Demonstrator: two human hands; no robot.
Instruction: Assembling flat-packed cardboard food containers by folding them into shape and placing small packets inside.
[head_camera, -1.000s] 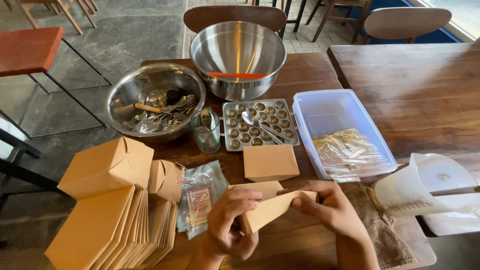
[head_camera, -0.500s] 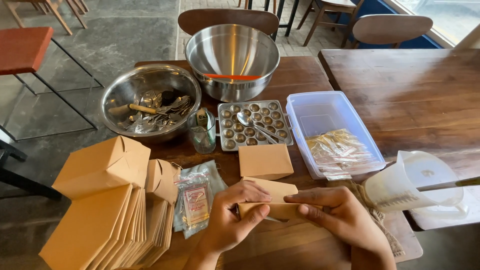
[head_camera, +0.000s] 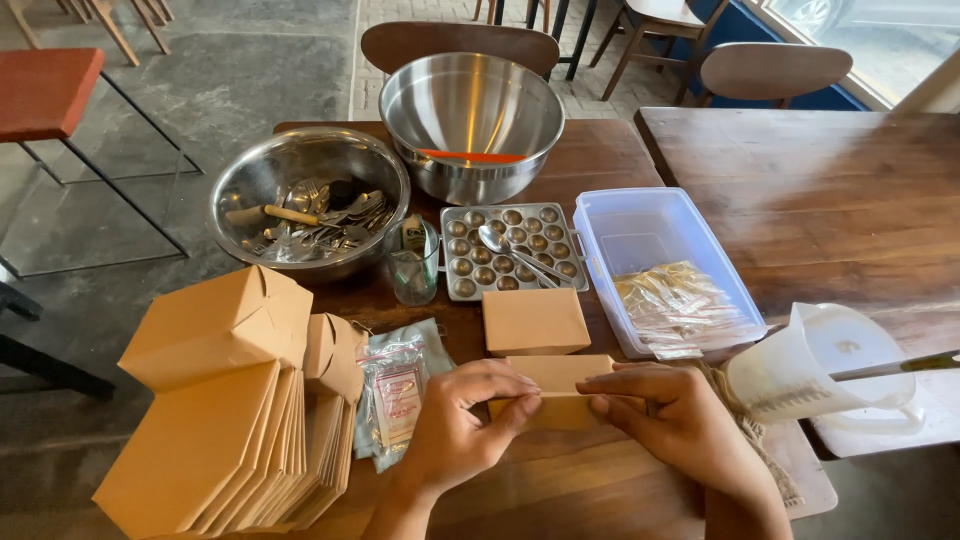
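1. The left hand (head_camera: 462, 432) is gripping the near left edge of a flat kraft-brown carton blank (head_camera: 556, 378); its fingers are curling closed over the top of the card, with the thumb underneath.
2. The right hand (head_camera: 668, 420) is pinching the same blank from the 3 o'clock side, its fingers lying nearly flat and closed along the upper edge.
3. The carton blank is sitting low over the wooden table (head_camera: 560, 480), at the near centre, between the two hands and touching both.
4. A finished small brown box (head_camera: 534, 320) is standing just beyond the blank, at 12 o'clock from it, close but apart.
5. At 9 o'clock from the left hand, clear plastic packets (head_camera: 392, 392) are lying flat, and beyond them a stack of flat brown cartons (head_camera: 205, 455) is leaning, with a folded brown carton (head_camera: 220, 325) resting on top.
6. At 12 o'clock, further back, a metal mould tray (head_camera: 510, 250) is holding round pieces and a spoon; a small glass (head_camera: 413, 265) is standing just to its left.
7. Two steel bowls are occupying the far side: one with cutlery (head_camera: 305, 200) at 11 o'clock, and a deeper one (head_camera: 470, 120) at 12 o'clock.
8. At 2 o'clock, a clear plastic tub (head_camera: 665, 265) is containing wrapped packets; at 3 o'clock, a white plastic jug (head_camera: 820, 370) is lying just beside the right hand.
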